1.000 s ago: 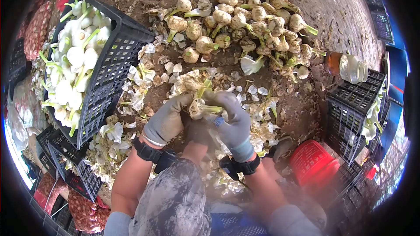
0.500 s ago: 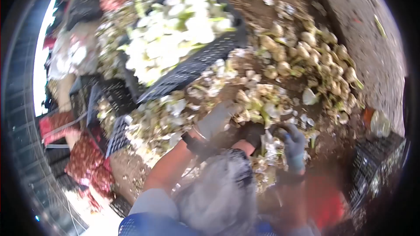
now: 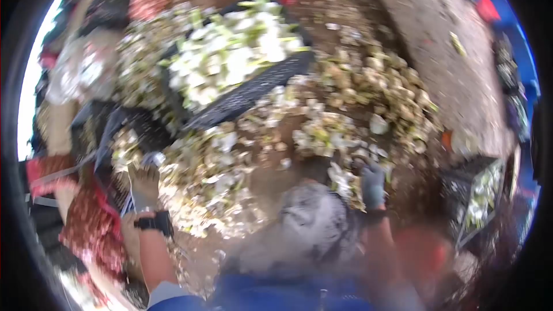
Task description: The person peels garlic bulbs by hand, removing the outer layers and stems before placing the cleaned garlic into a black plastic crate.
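Observation:
My left hand, in a pale glove with a dark watch at the wrist, reaches over a heap of pale bulbs at the left. Its fingers look spread, with nothing visible in them. My right hand, in a grey-blue glove, is low at centre right beside white peelings. Its fingers are curled round something too blurred to make out. Between the hands lies a grey and white cloth-covered shape.
A black crate full of white bulbs stands at upper centre. Untrimmed bulbs are piled to its right. Red mesh sacks lie at left, another crate stands at right, and a plastic bag is at upper left.
My left hand has moved from the centre heap far to the left, and its fingers have spread. The right hand stays low at centre right. The view has shifted.

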The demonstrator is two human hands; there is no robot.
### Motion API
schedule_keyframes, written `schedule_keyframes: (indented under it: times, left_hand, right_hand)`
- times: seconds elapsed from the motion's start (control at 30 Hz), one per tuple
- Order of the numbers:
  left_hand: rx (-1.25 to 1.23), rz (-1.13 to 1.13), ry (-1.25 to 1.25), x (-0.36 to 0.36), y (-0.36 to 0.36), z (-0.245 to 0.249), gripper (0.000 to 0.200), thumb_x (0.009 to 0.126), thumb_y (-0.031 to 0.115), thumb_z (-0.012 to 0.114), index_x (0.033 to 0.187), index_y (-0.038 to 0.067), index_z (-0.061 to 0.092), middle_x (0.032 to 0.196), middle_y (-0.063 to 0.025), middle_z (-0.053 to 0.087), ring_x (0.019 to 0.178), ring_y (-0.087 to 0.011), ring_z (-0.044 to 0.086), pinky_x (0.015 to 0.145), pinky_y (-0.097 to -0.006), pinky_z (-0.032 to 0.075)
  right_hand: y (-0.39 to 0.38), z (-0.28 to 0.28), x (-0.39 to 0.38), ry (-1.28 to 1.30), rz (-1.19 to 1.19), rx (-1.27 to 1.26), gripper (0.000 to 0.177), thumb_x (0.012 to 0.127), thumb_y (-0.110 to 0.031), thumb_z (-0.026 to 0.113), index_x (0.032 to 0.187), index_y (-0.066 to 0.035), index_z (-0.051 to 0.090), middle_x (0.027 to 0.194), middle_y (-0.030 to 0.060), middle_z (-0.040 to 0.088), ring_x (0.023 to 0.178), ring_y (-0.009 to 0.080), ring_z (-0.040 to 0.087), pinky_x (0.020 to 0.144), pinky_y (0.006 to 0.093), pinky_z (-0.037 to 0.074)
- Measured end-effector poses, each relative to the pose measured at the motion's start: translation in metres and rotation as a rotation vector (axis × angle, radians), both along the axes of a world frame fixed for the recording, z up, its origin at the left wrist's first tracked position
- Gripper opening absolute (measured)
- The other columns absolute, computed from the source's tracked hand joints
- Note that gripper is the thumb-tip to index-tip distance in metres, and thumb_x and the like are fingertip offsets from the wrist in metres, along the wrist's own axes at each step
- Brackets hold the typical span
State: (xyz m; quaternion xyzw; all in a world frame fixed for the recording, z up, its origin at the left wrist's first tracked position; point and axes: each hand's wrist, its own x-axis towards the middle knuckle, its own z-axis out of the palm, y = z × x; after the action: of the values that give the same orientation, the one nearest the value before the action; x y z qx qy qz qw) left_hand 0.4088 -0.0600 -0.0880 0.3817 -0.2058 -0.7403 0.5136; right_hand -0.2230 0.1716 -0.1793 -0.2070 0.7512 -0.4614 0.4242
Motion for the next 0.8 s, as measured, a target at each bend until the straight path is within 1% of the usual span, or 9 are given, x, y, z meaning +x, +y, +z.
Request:
schedule_keyframes:
  times: [0.03, 0.1, 0.2, 0.27, 0.33, 0.4, 0.47, 0.6, 0.8]
  left_hand:
    - [0.270, 0.414, -0.325, -0.107, -0.005, 0.032, 0.023, 0.102, 0.028, 0.051, 0.091, 0.009, 0.059, 0.085, -0.0037, 0.059, 0.079, -0.0192, 0.057, 0.092, -0.0373, 0.052]
    - [-0.032, -0.259, -0.478, -0.145, 0.012, -0.014, 0.019, 0.096, 0.020, 0.054, 0.081, 0.010, 0.061, 0.084, -0.0040, 0.062, 0.074, -0.0169, 0.063, 0.064, -0.0303, 0.054]
    - [0.057, -0.476, -0.811, -0.282, 0.023, -0.041, 0.023, 0.096, 0.023, 0.059, 0.103, 0.003, 0.067, 0.087, -0.0020, 0.067, 0.074, -0.0129, 0.063, 0.067, -0.0293, 0.054]
    - [0.177, -0.659, -0.607, -0.364, 0.007, -0.051, 0.030, 0.093, 0.024, 0.068, 0.110, -0.001, 0.066, 0.089, -0.0049, 0.069, 0.079, -0.0137, 0.064, 0.068, -0.0269, 0.052]
    - [-0.320, -0.768, -0.936, -0.445, -0.011, -0.083, 0.031, 0.097, 0.026, 0.064, 0.109, -0.002, 0.066, 0.092, -0.0020, 0.067, 0.085, -0.0129, 0.062, 0.079, -0.0259, 0.050]
    - [-0.692, -0.653, -1.129, -0.513, -0.028, -0.124, 0.046, 0.083, 0.033, 0.075, 0.117, 0.004, 0.062, 0.108, -0.0206, 0.066, 0.096, -0.0395, 0.065, 0.083, -0.0432, 0.052]
    - [-0.808, -0.816, -1.392, -0.562, -0.041, -0.144, 0.038, 0.082, 0.023, 0.074, 0.113, 0.003, 0.064, 0.118, -0.0197, 0.062, 0.107, -0.0393, 0.061, 0.088, -0.0427, 0.050]
    - [-0.910, -0.904, -1.411, -0.589, -0.038, -0.184, 0.036, 0.083, 0.020, 0.072, 0.115, 0.004, 0.063, 0.116, -0.0194, 0.062, 0.106, -0.0389, 0.061, 0.088, -0.0446, 0.050]
    - [-0.279, -1.047, -0.789, -0.553, 0.008, -0.116, 0.034, 0.090, 0.009, 0.068, 0.121, 0.001, 0.058, 0.113, -0.0080, 0.067, 0.094, -0.0154, 0.064, 0.081, -0.0307, 0.054]
  right_hand:
    - [-0.004, 0.006, 0.001, 0.077, 0.029, 0.015, 0.028, 0.089, 0.003, 0.054, 0.112, 0.005, 0.068, 0.088, -0.0021, 0.064, 0.081, 0.0100, 0.056, 0.077, 0.0244, 0.046]
    - [0.001, -0.009, 0.002, 0.022, -0.178, -0.024, 0.018, 0.096, -0.013, 0.064, 0.104, 0.001, 0.073, 0.092, 0.0043, 0.073, 0.080, 0.0104, 0.064, 0.073, 0.0264, 0.051]
    - [-0.007, 0.006, -0.013, -0.219, -0.315, 0.041, 0.022, 0.097, -0.020, 0.065, 0.100, 0.002, 0.071, 0.087, 0.0088, 0.073, 0.072, 0.0165, 0.069, 0.070, 0.0308, 0.056]
    - [0.001, -0.014, -0.027, -0.246, -0.358, -0.019, 0.022, 0.098, -0.017, 0.063, 0.106, 0.003, 0.070, 0.090, 0.0094, 0.073, 0.075, 0.0172, 0.069, 0.072, 0.0324, 0.057]
    - [0.004, -0.026, -0.038, -0.243, -0.369, -0.017, 0.023, 0.099, -0.017, 0.063, 0.107, 0.003, 0.069, 0.093, 0.0097, 0.073, 0.077, 0.0172, 0.069, 0.072, 0.0326, 0.058]
    - [0.007, -0.044, -0.046, -0.182, -0.353, 0.010, 0.025, 0.098, -0.017, 0.063, 0.111, 0.004, 0.069, 0.098, 0.0087, 0.072, 0.081, 0.0163, 0.069, 0.074, 0.0311, 0.057]
    - [-0.006, -0.038, -0.050, -0.247, -0.382, 0.037, 0.022, 0.099, -0.013, 0.062, 0.112, 0.003, 0.070, 0.096, 0.0035, 0.071, 0.081, 0.0108, 0.065, 0.074, 0.0265, 0.054]
    - [-0.046, -0.032, -0.061, -0.319, -0.346, 0.078, 0.022, 0.098, -0.010, 0.063, 0.116, -0.001, 0.069, 0.102, 0.0011, 0.070, 0.089, 0.0074, 0.063, 0.080, 0.0225, 0.051]
    - [-0.103, -0.050, -0.056, -0.264, -0.007, -0.128, 0.034, 0.093, -0.009, 0.066, 0.126, 0.001, 0.063, 0.115, 0.0083, 0.069, 0.098, 0.0134, 0.065, 0.091, 0.0287, 0.052]
